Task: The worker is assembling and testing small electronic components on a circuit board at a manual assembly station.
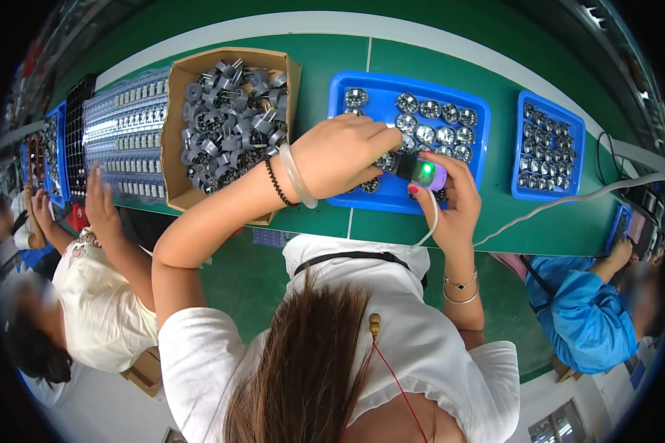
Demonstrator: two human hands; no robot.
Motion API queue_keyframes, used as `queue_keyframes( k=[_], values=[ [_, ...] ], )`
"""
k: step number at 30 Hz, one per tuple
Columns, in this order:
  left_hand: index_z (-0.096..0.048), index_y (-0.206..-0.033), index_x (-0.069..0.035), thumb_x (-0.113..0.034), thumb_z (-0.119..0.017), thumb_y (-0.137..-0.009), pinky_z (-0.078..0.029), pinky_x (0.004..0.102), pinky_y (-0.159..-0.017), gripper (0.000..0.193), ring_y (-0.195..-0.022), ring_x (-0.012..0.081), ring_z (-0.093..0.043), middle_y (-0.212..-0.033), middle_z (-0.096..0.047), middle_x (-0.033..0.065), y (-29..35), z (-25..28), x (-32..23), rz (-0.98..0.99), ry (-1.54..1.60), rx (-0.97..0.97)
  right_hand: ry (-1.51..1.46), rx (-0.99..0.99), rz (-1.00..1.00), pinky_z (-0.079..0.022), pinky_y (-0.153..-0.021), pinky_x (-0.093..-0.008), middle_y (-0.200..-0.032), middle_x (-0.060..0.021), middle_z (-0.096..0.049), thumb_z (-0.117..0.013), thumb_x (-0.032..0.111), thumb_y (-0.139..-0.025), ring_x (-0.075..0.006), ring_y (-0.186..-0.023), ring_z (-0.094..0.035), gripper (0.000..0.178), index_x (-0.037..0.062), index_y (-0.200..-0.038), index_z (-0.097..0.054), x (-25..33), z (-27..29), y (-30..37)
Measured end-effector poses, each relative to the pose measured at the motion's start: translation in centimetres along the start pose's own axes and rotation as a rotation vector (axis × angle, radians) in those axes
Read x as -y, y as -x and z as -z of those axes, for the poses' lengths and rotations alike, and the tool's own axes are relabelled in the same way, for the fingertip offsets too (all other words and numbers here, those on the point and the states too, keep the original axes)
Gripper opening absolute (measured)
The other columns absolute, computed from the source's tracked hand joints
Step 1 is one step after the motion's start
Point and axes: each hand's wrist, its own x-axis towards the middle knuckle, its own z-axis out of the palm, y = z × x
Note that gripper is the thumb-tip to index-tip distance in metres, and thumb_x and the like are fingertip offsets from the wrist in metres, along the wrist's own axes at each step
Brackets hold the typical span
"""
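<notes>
My left hand reaches across above the near-left part of a blue tray, fingers closed on a small dark grey plug-like part. My fingers partly cover that part. Up against it is a small purple device with a glowing green light, which my right hand grips between thumb and fingers. A white cable hangs down from the device. Under and beyond my hands, the tray holds round silvery parts in loose rows; my hands hide some of them.
Left of the tray stands a cardboard box heaped with grey round parts with metal pins. Clear plastic trays lie beyond it. Another filled blue tray sits right, near a grey cable. People work on both sides.
</notes>
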Motion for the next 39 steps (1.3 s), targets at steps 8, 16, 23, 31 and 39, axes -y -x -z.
queue_keyframes(
  k=[8,16,23,31,39],
  values=[
    [-0.051,-0.106,-0.007,-0.008,-0.07,-0.072,-0.048,0.042,-0.076,0.038,-0.088,0.0338,-0.059,-0.092,-0.059,0.0116,0.3,0.2,-0.6,0.1,0.102,-0.125,-0.205,-0.287,-0.05,-0.051,-0.079,-0.0298,-0.105,-0.0132,-0.062,-0.078,0.004,-0.072,-0.022,-0.093,-0.062,0.043,0.0005,-0.112,-0.061,0.2,-1.5,0.3],
    [-0.054,-0.113,-0.006,-0.007,-0.072,-0.074,-0.05,0.0372,-0.08,0.043,-0.091,0.0305,-0.06,-0.103,-0.06,0.0105,-0.1,0.5,-0.8,0.089,0.034,-0.101,0.011,-0.094,0.093,-0.047,-0.092,-0.0298,-0.118,-0.0147,-0.054,-0.073,-0.002,-0.078,-0.0211,-0.107,-0.058,0.043,-0.0037,-0.117,-0.054,-0.4,-0.1,-0.1],
    [-0.056,-0.111,-0.007,-0.011,-0.074,-0.07,-0.046,0.0403,-0.087,0.045,-0.101,0.0301,-0.058,-0.108,-0.06,0.0095,-0.3,1.7,-0.9,0.001,-0.048,-0.086,0.024,-0.06,0.12,-0.046,-0.092,-0.0299,-0.117,-0.0136,-0.054,-0.074,-0.001,-0.077,-0.021,-0.107,-0.057,0.044,-0.0032,-0.117,-0.055,-0.1,0.1,-0.6],
    [-0.061,-0.082,-0.01,-0.019,-0.065,-0.073,-0.046,0.0365,-0.076,0.012,-0.087,0.0246,-0.057,-0.09,-0.056,0.0059,-0.1,-1.8,-0.5,-0.104,-0.119,-0.239,-0.028,-0.127,0.052,-0.04,-0.098,-0.0351,-0.119,-0.0152,-0.055,-0.067,0.001,-0.083,-0.0243,-0.11,-0.053,0.039,-0.0034,-0.119,-0.052,-2.5,0.7,1.1],
    [-0.063,-0.085,-0.009,-0.018,-0.068,-0.07,-0.045,0.0376,-0.078,0.019,-0.092,0.0256,-0.056,-0.094,-0.057,0.0074,-0.9,-2.8,0.6,-0.069,-0.151,-0.183,-0.196,-0.132,0.004,-0.041,-0.098,-0.0346,-0.123,-0.0153,-0.053,-0.064,0.004,-0.088,-0.0231,-0.111,-0.052,0.04,-0.0063,-0.124,-0.048,-3.7,0.1,0.2]
  ],
)
